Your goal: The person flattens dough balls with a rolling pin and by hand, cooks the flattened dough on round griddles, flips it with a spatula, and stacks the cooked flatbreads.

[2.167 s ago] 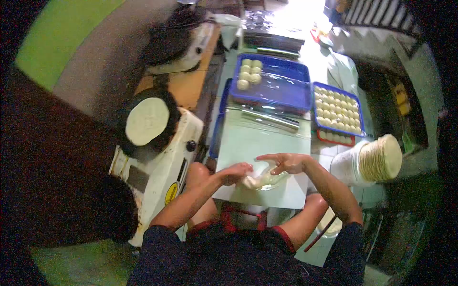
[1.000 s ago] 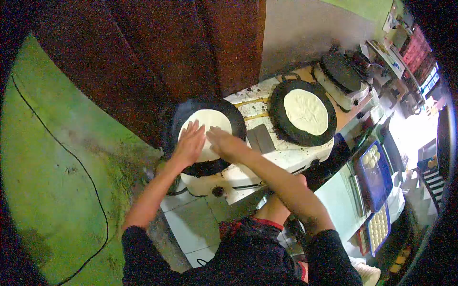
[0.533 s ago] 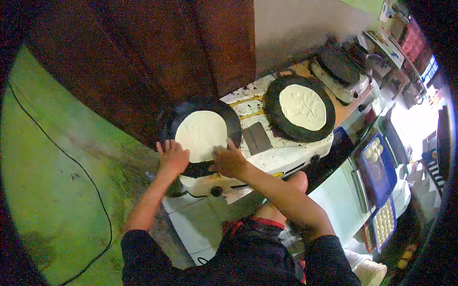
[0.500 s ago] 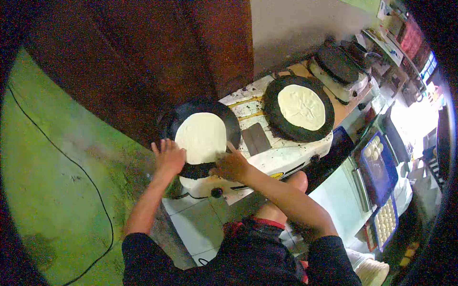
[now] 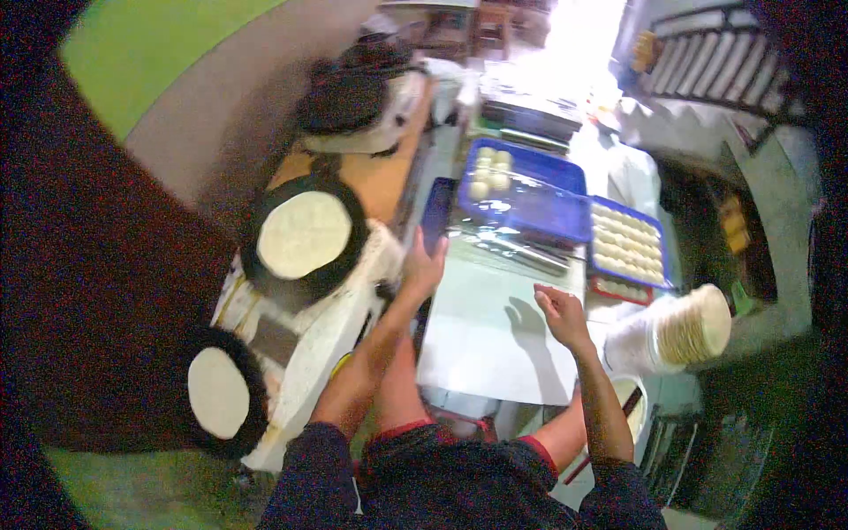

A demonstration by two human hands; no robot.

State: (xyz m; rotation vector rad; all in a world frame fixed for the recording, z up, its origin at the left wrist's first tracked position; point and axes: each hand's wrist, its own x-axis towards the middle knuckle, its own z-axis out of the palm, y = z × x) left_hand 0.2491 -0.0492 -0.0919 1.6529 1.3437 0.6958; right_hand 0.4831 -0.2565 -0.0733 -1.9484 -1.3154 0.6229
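Note:
My left hand (image 5: 425,268) hovers at the left edge of the white work board (image 5: 481,340), near a narrow dark blue tray (image 5: 437,212). Its fingers are stretched and apart, with nothing visible in them. Over the right part of the board is my right hand (image 5: 564,316), fingers loosely bent and spread, seemingly holding nothing; its shadow falls on the board. To the left, one round dough sheet (image 5: 305,234) lies on the farther black griddle (image 5: 352,208), and another dough sheet (image 5: 219,393) on the nearer griddle (image 5: 254,380).
Beyond the board stands a blue tray (image 5: 526,212) with several dough balls (image 5: 491,172). Rows of dough balls fill another tray (image 5: 627,243) at right, near a stack of round flatbreads (image 5: 702,327). A further black griddle (image 5: 343,102) stands at the back left.
My view has swung right, from the griddles to the board. Both hands have left the dough sheet on the nearer griddle and are now above or beside the board.

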